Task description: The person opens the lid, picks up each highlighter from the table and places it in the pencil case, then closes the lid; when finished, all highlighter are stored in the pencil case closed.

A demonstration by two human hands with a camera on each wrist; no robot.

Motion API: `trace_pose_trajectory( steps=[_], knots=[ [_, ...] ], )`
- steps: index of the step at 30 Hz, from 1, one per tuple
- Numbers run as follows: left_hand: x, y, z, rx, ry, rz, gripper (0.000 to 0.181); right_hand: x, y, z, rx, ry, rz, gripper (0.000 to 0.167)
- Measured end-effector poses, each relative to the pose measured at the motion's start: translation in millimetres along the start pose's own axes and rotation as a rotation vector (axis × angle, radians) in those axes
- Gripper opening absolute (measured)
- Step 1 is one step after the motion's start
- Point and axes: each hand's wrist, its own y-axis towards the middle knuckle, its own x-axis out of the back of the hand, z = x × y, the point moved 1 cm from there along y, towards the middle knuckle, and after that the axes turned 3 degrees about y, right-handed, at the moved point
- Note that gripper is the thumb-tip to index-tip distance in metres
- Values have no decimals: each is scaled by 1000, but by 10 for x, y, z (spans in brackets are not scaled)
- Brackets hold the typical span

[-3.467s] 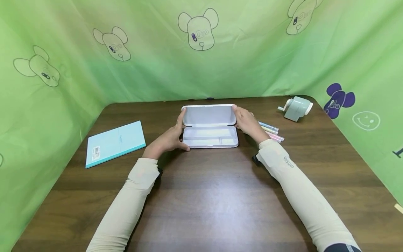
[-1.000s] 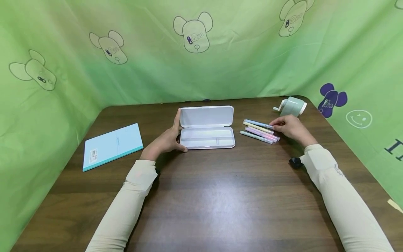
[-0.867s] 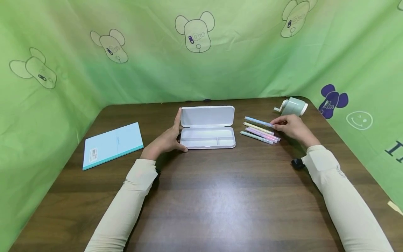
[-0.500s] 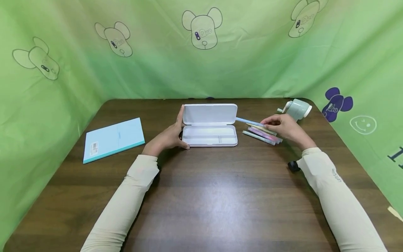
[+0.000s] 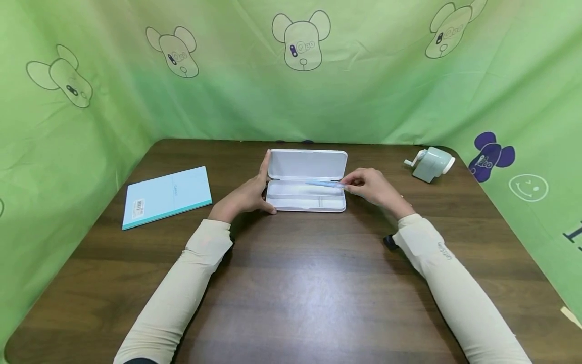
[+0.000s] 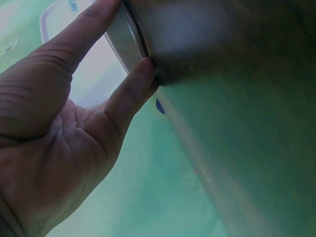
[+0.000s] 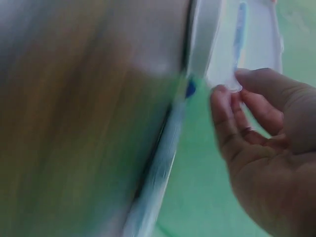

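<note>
A white pencil case [image 5: 293,202] lies with its lid [image 5: 307,164] raised at the back of the table. My left hand [image 5: 245,196] grips its left end, thumb at the front corner and index finger up along the lid; the left wrist view shows the fingertips against the case's edge. Between thumb and fingertips, my right hand [image 5: 373,189] pinches one end of a slim blue pen [image 5: 324,184]. This pen reaches over the case's long rear compartment, seen too in the right wrist view. In the head view my right hand and forearm hide the other pens.
A light blue notebook [image 5: 167,196] lies on the left of the brown table [image 5: 291,283]. At the back right stands a grey-green pencil sharpener [image 5: 431,164] with a crank. A green printed curtain [image 5: 236,96] hangs behind the table.
My right hand left the case's right end, picked the blue pen from the several pens and carried it left over the case. My left hand stayed at the case's left end.
</note>
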Motion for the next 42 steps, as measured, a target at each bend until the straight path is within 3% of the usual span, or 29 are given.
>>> trace_pose_trajectory(
  steps=[1,12,20,27,34,42],
  knots=[
    [-8,23,55,-18,6,-6,160,-52,33,35,7,8,0,16],
    [2,6,-6,15,7,-1,158,-450,334,370,42,52,39,16],
    [16,1,-42,8,7,-4,158,-498,377,437,36,34,50,16],
    [1,-2,-20,8,5,-5,160,-492,364,407,34,32,58,33],
    [-20,3,-21,12,6,-7,160,-314,212,203,43,52,-26,29],
    [-6,-4,-10,9,-1,-13,159,254,-270,-275,-68,-3,-145,29]
  ],
)
